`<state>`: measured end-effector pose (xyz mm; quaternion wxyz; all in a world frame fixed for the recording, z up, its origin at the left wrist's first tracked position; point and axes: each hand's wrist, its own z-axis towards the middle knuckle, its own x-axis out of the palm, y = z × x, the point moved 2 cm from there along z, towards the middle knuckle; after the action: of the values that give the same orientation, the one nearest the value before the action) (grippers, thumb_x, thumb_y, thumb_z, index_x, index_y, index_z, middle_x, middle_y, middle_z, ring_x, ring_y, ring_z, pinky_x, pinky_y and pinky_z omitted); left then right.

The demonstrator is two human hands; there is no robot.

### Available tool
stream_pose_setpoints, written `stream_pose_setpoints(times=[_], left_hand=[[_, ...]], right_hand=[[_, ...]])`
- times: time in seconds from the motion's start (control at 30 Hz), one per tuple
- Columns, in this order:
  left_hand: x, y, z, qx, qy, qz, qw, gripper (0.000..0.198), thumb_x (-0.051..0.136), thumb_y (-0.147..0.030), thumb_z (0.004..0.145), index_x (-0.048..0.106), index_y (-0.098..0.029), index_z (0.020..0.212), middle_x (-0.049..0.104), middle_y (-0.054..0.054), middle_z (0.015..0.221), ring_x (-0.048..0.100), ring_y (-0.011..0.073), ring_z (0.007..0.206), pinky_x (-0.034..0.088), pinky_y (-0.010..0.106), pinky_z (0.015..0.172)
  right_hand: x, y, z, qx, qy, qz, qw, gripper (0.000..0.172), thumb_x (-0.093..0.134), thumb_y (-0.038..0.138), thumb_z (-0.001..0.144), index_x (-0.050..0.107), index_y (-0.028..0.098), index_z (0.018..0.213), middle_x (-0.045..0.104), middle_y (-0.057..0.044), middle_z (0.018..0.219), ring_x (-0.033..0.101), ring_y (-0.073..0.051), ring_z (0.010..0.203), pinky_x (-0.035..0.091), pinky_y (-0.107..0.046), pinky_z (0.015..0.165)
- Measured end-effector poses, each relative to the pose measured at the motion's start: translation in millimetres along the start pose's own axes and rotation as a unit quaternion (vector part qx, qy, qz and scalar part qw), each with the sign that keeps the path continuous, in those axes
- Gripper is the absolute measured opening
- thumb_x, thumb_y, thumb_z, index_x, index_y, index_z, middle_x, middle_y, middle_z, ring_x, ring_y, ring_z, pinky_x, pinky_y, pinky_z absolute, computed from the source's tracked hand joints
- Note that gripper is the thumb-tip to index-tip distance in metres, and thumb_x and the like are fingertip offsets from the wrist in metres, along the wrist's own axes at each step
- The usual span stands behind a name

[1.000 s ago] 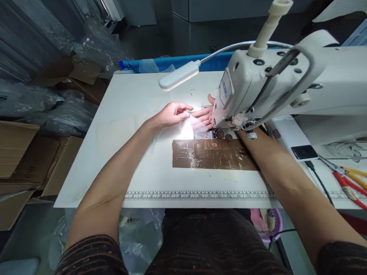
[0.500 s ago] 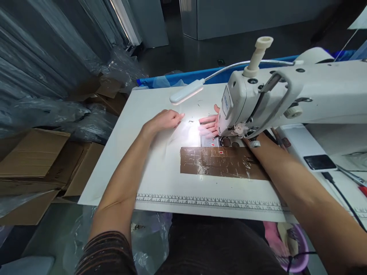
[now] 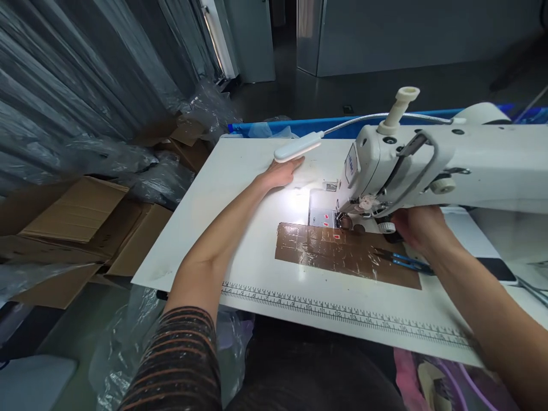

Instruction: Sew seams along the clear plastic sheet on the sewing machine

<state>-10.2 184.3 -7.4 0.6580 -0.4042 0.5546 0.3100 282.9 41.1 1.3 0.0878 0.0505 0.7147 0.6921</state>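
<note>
My left hand lies on the white sewing table behind the lamp head, which hides part of it. One finger reaches out to the right, and I make out nothing in its grasp. Under the arm of the sewing machine, my right hand sits beside the needle area with its fingers hidden. Thread snips with blue handles rest on the brown tape strip, close to my right wrist. The metal needle plate carries small red marks.
A white lamp on a bendable neck lights the needle area. Along the table's front edge runs a printed ruler. Open cardboard boxes and plastic wrapping stand at the left. A dark-screened white device lies at the right.
My left hand has moved towards the back of the table. My right hand has drawn back rightwards from behind the needle. The thin translucent piece is gone from view, and the snips now show.
</note>
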Motion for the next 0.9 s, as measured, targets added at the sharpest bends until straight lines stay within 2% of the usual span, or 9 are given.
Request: stream_pose_setpoints(times=[0.07,0.17,0.27,0.37,0.47,0.53,0.67,0.8,0.9], left_hand=[[-6.2,3,-9,-0.041,-0.028,0.003,0.999,0.062,0.040,-0.010,0.089,0.045,-0.016,0.150,0.052,0.013,0.150,0.049,0.0295,0.137,0.039,0.042,0.115],[-17.0,8,-27,-0.079,-0.068,-0.003,0.995,0.051,0.040,-0.015,0.093,0.055,-0.013,0.142,0.057,0.015,0.144,0.054,0.0301,0.132,0.043,0.042,0.111],[-24.0,7,-48,-0.079,-0.093,-0.030,0.992,0.042,0.042,-0.019,0.095,0.065,-0.017,0.130,0.063,0.010,0.138,0.057,0.0271,0.129,0.044,0.039,0.112],[-25.6,4,-67,-0.066,-0.098,-0.062,0.991,0.039,0.044,-0.020,0.095,0.068,-0.018,0.126,0.066,0.008,0.133,0.061,0.0244,0.124,0.046,0.037,0.110],[-26.9,8,-90,-0.061,-0.101,-0.080,0.990,0.038,0.047,-0.023,0.095,0.067,-0.018,0.126,0.066,0.007,0.133,0.062,0.0222,0.122,0.046,0.034,0.109],[-29.6,18,-109,-0.083,-0.104,-0.080,0.988,0.038,0.048,-0.026,0.095,0.066,-0.019,0.128,0.065,0.007,0.135,0.061,0.0219,0.122,0.048,0.033,0.107],[-38.1,50,-152,-0.172,-0.125,-0.065,0.975,0.041,0.050,-0.033,0.095,0.065,-0.019,0.131,0.062,0.008,0.138,0.060,0.0233,0.123,0.051,0.032,0.100],[-41.0,78,-195,-0.263,-0.158,-0.041,0.951,0.040,0.049,-0.039,0.097,0.069,-0.015,0.122,0.064,0.012,0.134,0.060,0.0247,0.122,0.048,0.034,0.106],[-36.4,88,-217,-0.295,-0.176,-0.036,0.938,0.040,0.047,-0.040,0.098,0.072,-0.014,0.115,0.066,0.013,0.129,0.061,0.0254,0.122,0.044,0.036,0.112]], right_hand=[[-11,-7,-16,0.010,-0.002,0.046,0.999,0.025,0.061,0.043,0.096,0.067,0.021,0.087,0.069,-0.005,0.092,0.067,-0.016,0.085,0.059,-0.029,0.082],[-25,-21,-42,0.044,0.030,0.071,0.996,0.028,0.067,0.050,0.090,0.071,0.023,0.087,0.073,-0.009,0.099,0.071,-0.024,0.090,0.061,-0.037,0.090],[-27,-32,-57,0.048,0.071,-0.002,0.996,0.037,0.067,0.061,0.087,0.073,0.025,0.087,0.074,-0.009,0.099,0.072,-0.029,0.091,0.059,-0.045,0.095],[-22,-33,-62,0.008,0.111,-0.071,0.991,0.046,0.061,0.069,0.087,0.072,0.024,0.081,0.074,-0.009,0.095,0.072,-0.029,0.090,0.060,-0.046,0.092],[-20,-32,-67,-0.031,0.135,-0.153,0.978,0.049,0.052,0.069,0.092,0.074,0.025,0.089,0.074,-0.009,0.097,0.071,-0.031,0.097,0.056,-0.048,0.096],[-22,-33,-71,-0.044,0.140,-0.191,0.970,0.046,0.049,0.067,0.094,0.074,0.028,0.094,0.075,-0.008,0.100,0.070,-0.032,0.102,0.054,-0.049,0.099],[-27,-39,-74,-0.055,0.133,-0.219,0.965,0.038,0.050,0.064,0.093,0.074,0.034,0.092,0.075,-0.006,0.106,0.069,-0.032,0.105,0.057,-0.047,0.093],[-24,-40,-74,-0.056,0.117,-0.256,0.958,0.030,0.051,0.061,0.089,0.073,0.041,0.089,0.076,-0.004,0.100,0.070,-0.034,0.101,0.056,-0.051,0.090],[-21,-37,-76,-0.066,0.109,-0.282,0.951,0.024,0.053,0.059,0.084,0.071,0.044,0.083,0.076,-0.003,0.096,0.070,-0.036,0.097,0.055,-0.055,0.088]])
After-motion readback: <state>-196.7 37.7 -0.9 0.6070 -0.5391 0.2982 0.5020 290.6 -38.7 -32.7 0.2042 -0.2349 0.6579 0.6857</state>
